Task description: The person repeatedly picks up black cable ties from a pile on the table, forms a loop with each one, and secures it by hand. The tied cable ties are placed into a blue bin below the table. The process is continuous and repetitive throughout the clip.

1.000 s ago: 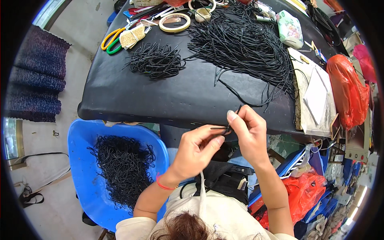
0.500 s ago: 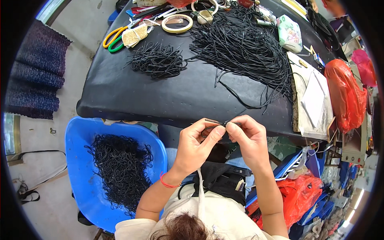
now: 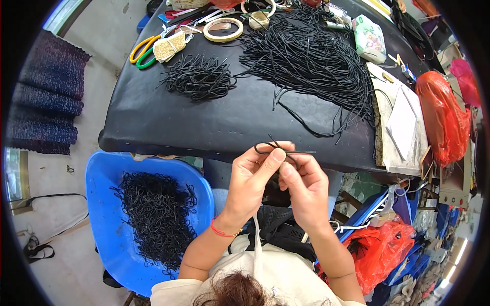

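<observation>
Just off the table's front edge, my left hand (image 3: 254,171) pinches a thin black cord (image 3: 290,152) between thumb and fingers. The cord bends into a small loop above my left thumb, with one end pointing up and another reaching right. My right hand (image 3: 305,184) is closed on a lower part of the same cord, close beside the left; its fingertips hide the exact grip. Beyond my hands, a large pile of black cords (image 3: 311,61) covers the table's far right, and a smaller tangled bundle (image 3: 199,77) lies left of it.
A blue plastic tub (image 3: 97,209) at lower left holds tangled black cord loops (image 3: 155,219). On the black table (image 3: 204,127) are scissors (image 3: 144,50), a tape roll (image 3: 223,39) and a tissue pack (image 3: 368,40). A pale board (image 3: 416,153) and red plastic bags (image 3: 443,120) stand at right.
The cord now shows a loop with ends standing up and out to the right. My right hand has shifted slightly down and left, below the left thumb.
</observation>
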Motion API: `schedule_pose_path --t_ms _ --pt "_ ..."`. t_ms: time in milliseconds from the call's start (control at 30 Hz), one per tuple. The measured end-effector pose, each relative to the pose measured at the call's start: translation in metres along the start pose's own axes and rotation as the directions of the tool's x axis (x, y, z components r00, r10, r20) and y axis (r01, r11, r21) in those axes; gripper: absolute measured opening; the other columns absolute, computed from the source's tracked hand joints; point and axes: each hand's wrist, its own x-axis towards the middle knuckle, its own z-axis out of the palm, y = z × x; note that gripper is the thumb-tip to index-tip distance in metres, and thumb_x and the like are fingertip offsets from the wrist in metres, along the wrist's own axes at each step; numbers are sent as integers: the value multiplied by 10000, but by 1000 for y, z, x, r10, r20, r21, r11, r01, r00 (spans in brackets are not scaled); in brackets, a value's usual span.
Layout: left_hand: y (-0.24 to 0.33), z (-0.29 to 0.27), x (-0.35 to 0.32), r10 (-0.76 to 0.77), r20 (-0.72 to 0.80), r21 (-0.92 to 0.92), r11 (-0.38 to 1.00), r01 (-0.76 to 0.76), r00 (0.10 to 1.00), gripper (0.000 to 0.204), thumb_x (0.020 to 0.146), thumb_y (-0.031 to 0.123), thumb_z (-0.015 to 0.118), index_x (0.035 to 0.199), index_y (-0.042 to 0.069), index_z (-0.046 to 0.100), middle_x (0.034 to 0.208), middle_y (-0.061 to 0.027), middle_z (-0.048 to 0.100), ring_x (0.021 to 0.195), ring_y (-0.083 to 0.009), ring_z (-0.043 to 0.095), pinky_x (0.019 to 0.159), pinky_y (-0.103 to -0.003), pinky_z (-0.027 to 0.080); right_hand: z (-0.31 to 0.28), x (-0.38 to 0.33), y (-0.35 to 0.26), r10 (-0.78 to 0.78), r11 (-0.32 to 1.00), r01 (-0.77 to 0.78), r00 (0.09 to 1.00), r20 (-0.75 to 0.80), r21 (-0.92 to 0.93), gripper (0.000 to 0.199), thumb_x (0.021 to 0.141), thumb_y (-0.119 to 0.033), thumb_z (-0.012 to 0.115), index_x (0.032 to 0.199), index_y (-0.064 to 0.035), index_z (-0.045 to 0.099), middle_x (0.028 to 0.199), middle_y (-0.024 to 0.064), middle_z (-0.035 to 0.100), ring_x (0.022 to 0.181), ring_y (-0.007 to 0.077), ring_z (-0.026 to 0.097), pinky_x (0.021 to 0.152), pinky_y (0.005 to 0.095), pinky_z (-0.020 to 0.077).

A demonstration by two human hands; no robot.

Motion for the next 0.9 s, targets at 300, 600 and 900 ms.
schedule_pose_path --t_ms 300,600,900 --pt "24 -14 -3 -209 274 200 967 157 939 177 900 129 548 989 -1 629 817 -7 612 729 -55 530 680 -202 443 -12 17 -33 -141 912 197 974 177 -360 197 898 -151 545 984 19 594 898 47 562 715 87 543 633 209 438" --pt "22 -15 -8 -204 308 171 973 157 929 162 905 120 537 938 -16 620 810 -17 609 732 -75 544 692 -222 457 0 14 -27 81 994 -75 994 78 -75 245 940 -238 476 846 -17 527 673 -8 497 542 46 460 493 188 411" --pt "19 -13 -12 -231 287 147 970 196 930 181 906 117 532 988 -19 617 856 -44 634 745 -86 568 705 -234 473 -5 18 -27 222 975 -221 973 64 -25 276 933 -285 483 839 -34 548 675 -26 490 553 17 441 467 165 387"
